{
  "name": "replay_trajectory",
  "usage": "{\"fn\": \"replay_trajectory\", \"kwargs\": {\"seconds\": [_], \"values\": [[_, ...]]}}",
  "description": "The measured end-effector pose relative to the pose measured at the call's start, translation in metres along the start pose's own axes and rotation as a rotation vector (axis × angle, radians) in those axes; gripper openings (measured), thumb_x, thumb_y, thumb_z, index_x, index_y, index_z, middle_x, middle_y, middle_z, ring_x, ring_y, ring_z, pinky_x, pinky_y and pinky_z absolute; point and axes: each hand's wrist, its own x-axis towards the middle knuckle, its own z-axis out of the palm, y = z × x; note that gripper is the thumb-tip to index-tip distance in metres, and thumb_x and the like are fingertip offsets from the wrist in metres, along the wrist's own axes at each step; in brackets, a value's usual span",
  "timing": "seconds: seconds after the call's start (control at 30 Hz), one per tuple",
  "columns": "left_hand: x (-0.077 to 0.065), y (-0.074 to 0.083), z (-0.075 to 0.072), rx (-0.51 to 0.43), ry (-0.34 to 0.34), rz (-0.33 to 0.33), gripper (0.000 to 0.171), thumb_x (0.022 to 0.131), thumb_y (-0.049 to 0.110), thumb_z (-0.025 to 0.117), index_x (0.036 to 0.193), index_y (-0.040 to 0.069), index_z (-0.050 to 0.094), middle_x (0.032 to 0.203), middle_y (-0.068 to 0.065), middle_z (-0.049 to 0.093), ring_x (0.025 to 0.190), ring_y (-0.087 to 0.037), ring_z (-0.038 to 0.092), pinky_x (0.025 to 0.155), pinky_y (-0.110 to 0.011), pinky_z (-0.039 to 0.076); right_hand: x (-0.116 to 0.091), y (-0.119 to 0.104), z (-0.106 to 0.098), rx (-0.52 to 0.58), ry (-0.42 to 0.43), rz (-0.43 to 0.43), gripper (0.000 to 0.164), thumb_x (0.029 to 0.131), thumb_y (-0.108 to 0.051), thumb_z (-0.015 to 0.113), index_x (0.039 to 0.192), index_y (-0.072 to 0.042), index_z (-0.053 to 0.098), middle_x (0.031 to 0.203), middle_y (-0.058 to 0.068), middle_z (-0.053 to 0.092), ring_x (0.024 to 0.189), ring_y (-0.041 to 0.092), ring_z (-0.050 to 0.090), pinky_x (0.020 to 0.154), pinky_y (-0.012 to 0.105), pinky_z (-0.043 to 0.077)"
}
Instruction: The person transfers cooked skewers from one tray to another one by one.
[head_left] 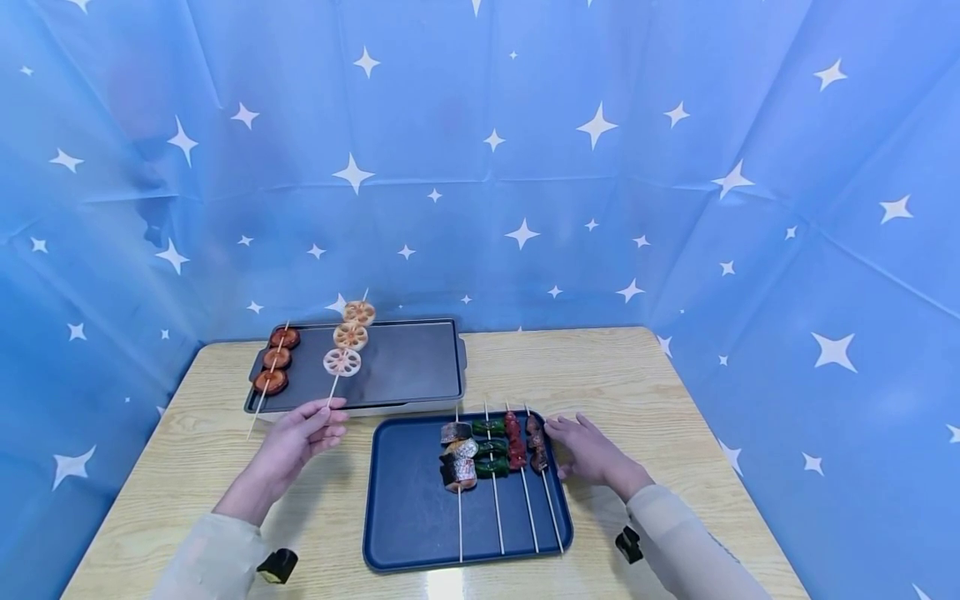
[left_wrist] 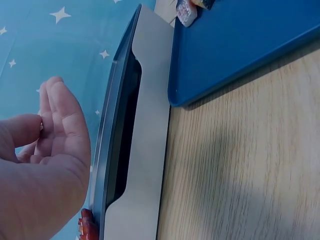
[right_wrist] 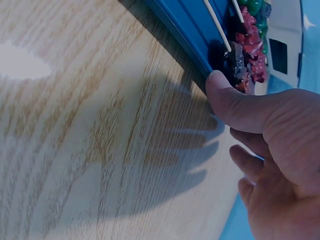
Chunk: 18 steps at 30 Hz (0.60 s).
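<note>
My left hand (head_left: 307, 433) pinches the bare stick end of a lotus root skewer (head_left: 350, 336), whose three slices overlap the grill plate (head_left: 408, 358) in the head view. In the left wrist view the thumb and fingers (left_wrist: 65, 115) meet at the stick, beside the grill's side. My right hand (head_left: 588, 450) lies at the right edge of the blue tray (head_left: 405, 500); in the right wrist view its thumb (right_wrist: 225, 92) is right at the rim, the other fingers loosely bent. Left on the grill lies a skewer of round brown mushroom-like pieces (head_left: 276, 358).
On the tray's right half lie a fish-like skewer (head_left: 458, 454), a green pepper skewer (head_left: 491, 447), a red meat skewer (head_left: 515, 440) and a brown meat skewer (head_left: 536, 443). The wooden table (head_left: 555, 367) backs onto a blue starred curtain (head_left: 450, 108).
</note>
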Motion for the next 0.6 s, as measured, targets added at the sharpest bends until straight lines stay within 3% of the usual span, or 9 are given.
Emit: {"fn": "replay_trajectory", "kwargs": {"seconds": [0.23, 0.33, 0.47, 0.6], "values": [[-0.001, -0.006, 0.003, -0.006, -0.058, 0.018, 0.042, 0.105, 0.022, 0.044, 0.141, 0.001, 0.045, 0.099, 0.012, 0.073, 0.086, -0.003, 0.069, 0.080, -0.020, 0.059, 0.000, 0.000, 0.001, 0.003, -0.003, 0.001, 0.074, 0.074, -0.012, 0.081, 0.139, 0.005, 0.049, 0.146, 0.024, 0.047, 0.139, 0.042, 0.039, 0.120, 0.060, 0.020], [-0.002, -0.009, 0.003, -0.012, -0.091, 0.013, 0.031, 0.105, 0.019, 0.043, 0.133, 0.011, 0.054, 0.099, 0.011, 0.072, 0.087, -0.004, 0.069, 0.079, -0.020, 0.059, 0.000, 0.001, 0.001, 0.002, -0.004, -0.001, 0.074, 0.074, -0.011, 0.080, 0.139, 0.005, 0.049, 0.146, 0.024, 0.047, 0.139, 0.042, 0.039, 0.120, 0.060, 0.020], [-0.003, -0.011, 0.003, 0.003, -0.126, -0.019, 0.026, 0.104, 0.020, 0.045, 0.127, 0.017, 0.058, 0.100, 0.010, 0.071, 0.088, -0.006, 0.068, 0.080, -0.021, 0.059, 0.001, 0.001, 0.001, 0.001, -0.005, 0.001, 0.074, 0.074, -0.011, 0.080, 0.139, 0.005, 0.049, 0.146, 0.024, 0.047, 0.139, 0.042, 0.039, 0.120, 0.060, 0.020], [-0.007, -0.013, 0.000, 0.040, -0.186, -0.049, 0.036, 0.104, 0.023, 0.047, 0.135, 0.005, 0.052, 0.102, 0.008, 0.070, 0.088, -0.006, 0.067, 0.082, -0.024, 0.059, 0.001, 0.001, 0.001, 0.002, -0.003, -0.003, 0.074, 0.074, -0.012, 0.081, 0.139, 0.005, 0.049, 0.146, 0.024, 0.047, 0.139, 0.043, 0.039, 0.120, 0.060, 0.020]]}}
